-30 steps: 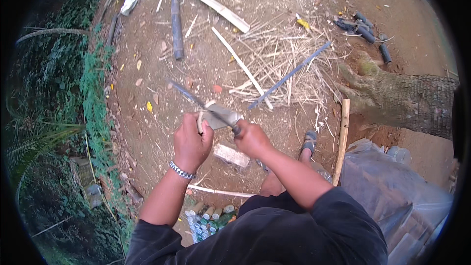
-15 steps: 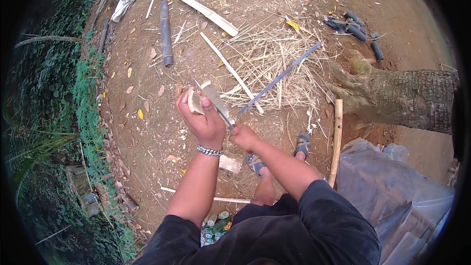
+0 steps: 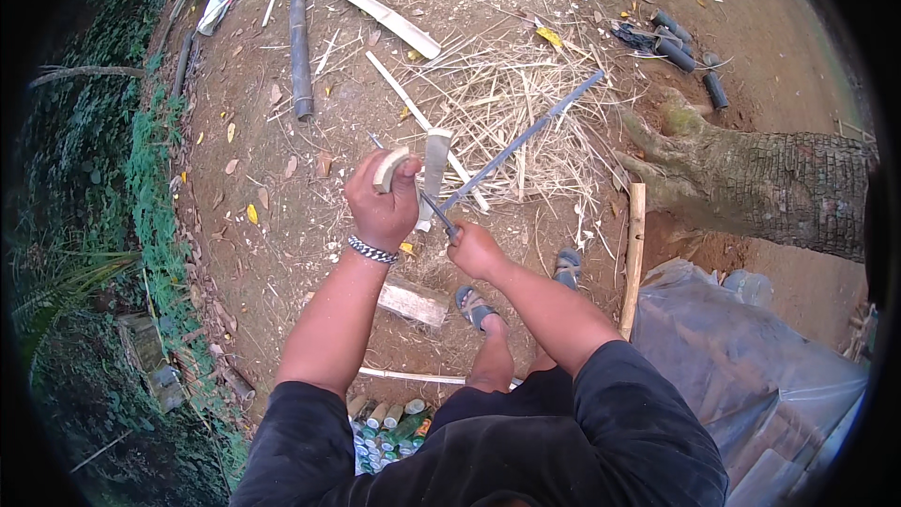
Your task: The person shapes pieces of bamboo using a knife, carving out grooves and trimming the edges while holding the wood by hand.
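My left hand (image 3: 383, 203) is closed around a short, curved piece of split bamboo (image 3: 388, 172), its pale cut end facing up. My right hand (image 3: 475, 251) grips the handle of a long knife (image 3: 435, 209). The thin blade, nearly edge-on, runs up and left past my left hand, and its tip shows beyond the bamboo. Beside the blade, on the right of my left hand, stands a flat pale strip (image 3: 435, 158), seemingly bamboo; whether it is joined to the held piece I cannot tell.
Bamboo shavings (image 3: 526, 131) lie ahead with a long grey strip (image 3: 535, 144) across them. A wooden block (image 3: 413, 302) sits near my feet. Bottles (image 3: 389, 437) are at the lower edge. A tree trunk (image 3: 760, 178), upright pole (image 3: 633, 258) and plastic sheet (image 3: 732, 357) stand right.
The pale strip has swung away from the held bamboo and now stands more upright. The knife has turned edge-on. Both hands have shifted slightly, and the view has moved a little.
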`<action>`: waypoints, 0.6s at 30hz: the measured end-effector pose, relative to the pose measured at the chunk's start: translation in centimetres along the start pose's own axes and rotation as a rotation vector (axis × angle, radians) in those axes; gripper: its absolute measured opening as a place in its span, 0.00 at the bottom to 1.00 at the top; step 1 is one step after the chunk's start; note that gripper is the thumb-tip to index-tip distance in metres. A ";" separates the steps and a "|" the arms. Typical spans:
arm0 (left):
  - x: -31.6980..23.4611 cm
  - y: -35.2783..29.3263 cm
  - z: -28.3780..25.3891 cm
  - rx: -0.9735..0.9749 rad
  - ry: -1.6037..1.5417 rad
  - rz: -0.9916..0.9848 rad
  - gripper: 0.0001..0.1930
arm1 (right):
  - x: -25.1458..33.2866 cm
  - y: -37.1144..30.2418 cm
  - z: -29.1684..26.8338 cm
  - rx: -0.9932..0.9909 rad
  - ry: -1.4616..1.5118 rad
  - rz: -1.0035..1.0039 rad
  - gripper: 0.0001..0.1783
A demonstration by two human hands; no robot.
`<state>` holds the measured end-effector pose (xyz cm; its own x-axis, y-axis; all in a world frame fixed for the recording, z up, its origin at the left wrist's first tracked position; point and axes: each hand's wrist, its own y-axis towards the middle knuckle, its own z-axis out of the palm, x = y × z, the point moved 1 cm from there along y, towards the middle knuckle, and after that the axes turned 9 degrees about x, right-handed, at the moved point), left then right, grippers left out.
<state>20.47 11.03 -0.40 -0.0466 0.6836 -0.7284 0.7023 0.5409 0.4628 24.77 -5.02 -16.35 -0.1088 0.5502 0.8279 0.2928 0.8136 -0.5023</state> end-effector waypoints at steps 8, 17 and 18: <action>-0.8 0.9 0.8 0.190 -0.115 -0.005 0.15 | -0.1 -0.9 -2.3 -0.008 -0.025 0.050 0.18; -2.6 -0.9 3.0 0.117 -0.596 -0.170 0.16 | 1.1 -1.9 4.3 0.098 0.602 0.170 0.12; -3.0 -0.6 3.1 0.135 -0.659 -0.175 0.16 | -0.2 -1.6 4.9 0.086 0.666 0.121 0.13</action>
<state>22.38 7.18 -0.08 0.2438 0.1286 -0.9613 0.8078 0.5216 0.2746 19.64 -5.48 -16.97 0.5358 0.4274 0.7282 0.1868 0.7810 -0.5959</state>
